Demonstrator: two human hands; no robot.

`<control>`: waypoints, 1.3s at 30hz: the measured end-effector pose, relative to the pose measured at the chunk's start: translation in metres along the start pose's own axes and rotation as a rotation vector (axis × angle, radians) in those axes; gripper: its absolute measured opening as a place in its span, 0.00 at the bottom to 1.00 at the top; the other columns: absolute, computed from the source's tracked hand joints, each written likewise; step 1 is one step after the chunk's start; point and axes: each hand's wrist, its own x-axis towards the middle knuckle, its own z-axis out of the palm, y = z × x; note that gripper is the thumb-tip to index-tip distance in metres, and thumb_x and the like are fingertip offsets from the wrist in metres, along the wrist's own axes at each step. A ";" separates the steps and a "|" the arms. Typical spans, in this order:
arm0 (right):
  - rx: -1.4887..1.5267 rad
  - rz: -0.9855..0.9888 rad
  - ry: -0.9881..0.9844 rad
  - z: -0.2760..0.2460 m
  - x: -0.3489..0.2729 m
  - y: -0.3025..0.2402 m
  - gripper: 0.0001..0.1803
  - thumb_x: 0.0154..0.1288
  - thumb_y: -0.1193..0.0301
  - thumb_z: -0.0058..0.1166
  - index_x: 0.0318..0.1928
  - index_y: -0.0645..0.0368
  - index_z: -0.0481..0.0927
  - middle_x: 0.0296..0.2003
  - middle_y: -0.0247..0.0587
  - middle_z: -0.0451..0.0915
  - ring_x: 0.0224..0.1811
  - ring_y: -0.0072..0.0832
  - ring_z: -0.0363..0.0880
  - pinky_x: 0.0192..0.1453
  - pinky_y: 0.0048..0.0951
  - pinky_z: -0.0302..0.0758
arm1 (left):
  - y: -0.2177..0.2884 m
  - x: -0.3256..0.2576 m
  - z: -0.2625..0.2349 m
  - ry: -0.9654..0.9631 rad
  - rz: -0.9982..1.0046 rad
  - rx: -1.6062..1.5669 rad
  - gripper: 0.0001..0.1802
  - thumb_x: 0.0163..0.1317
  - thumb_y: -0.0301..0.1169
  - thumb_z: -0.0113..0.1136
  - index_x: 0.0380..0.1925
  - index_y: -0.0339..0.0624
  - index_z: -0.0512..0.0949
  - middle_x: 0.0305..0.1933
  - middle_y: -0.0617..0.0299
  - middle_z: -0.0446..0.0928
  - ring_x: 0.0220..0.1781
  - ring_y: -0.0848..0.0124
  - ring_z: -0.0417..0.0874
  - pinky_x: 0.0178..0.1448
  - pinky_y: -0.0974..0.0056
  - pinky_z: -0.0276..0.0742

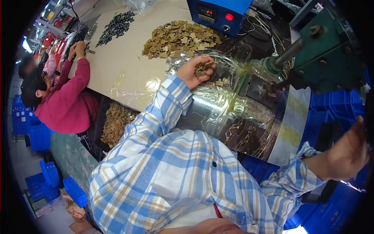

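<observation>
My left hand (190, 73) is curled palm up over the bench, holding a few small brown square pieces (201, 69). Just beside it, a couple of loose brown pieces (222, 82) lie on the plastic-wrapped surface. A big pile of the same brown pieces (181, 38) spreads beyond the hand, with small silvery parts (175, 64) at its near edge. At the far right is my right hand (346, 154), raised below the green press (331, 50). Its fingers are dark and blurred near the picture's rim, so whether they grip anything cannot be made out.
A dark metal plate (259, 89) sits under the press rod. Behind stands a blue control box (218, 15) with a lit display. Black parts (117, 27) are heaped at the far left, near a co-worker in magenta (68, 105). A tray of brown pieces (117, 123) lies by my left elbow.
</observation>
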 end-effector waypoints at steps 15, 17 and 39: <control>0.163 0.558 0.042 0.001 -0.086 0.040 0.10 0.59 0.83 0.40 0.40 0.64 0.70 0.35 0.43 0.69 0.35 0.27 0.65 0.41 0.28 0.64 | -0.012 0.009 0.014 -0.173 0.332 1.857 0.13 0.48 0.37 0.61 0.32 0.42 0.78 0.30 0.54 0.78 0.32 0.60 0.78 0.38 0.61 0.74; 0.171 0.572 0.066 0.001 -0.091 0.040 0.09 0.58 0.83 0.40 0.40 0.65 0.70 0.35 0.43 0.69 0.35 0.27 0.65 0.40 0.28 0.64 | -0.013 0.006 0.016 -0.198 0.288 1.851 0.12 0.50 0.36 0.59 0.32 0.42 0.77 0.32 0.54 0.77 0.34 0.55 0.78 0.37 0.57 0.74; 0.225 0.572 0.117 -0.013 -0.102 0.042 0.10 0.58 0.82 0.41 0.41 0.65 0.70 0.35 0.43 0.69 0.36 0.27 0.66 0.41 0.28 0.64 | -0.057 -0.030 0.016 -0.066 0.650 1.629 0.05 0.52 0.29 0.58 0.28 0.42 0.79 0.27 0.60 0.74 0.27 0.63 0.77 0.30 0.64 0.72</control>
